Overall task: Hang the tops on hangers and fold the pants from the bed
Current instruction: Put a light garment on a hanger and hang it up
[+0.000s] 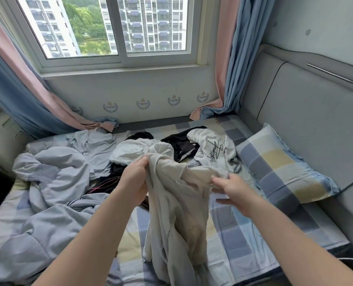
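I hold a cream-white garment up over the bed; it hangs crumpled down toward the near edge. My left hand grips its upper left part. My right hand holds the upper right edge between thumb and fingers. Behind it lie more clothes: a white top with black script lettering, a black garment, a light grey-white piece, and a black item with red lines. No hangers are in view.
A rumpled grey-blue quilt covers the left half of the bed. A checked pillow leans against the grey padded headboard at right. Pink and blue curtains flank the window; the wall runs along the bed's far side.
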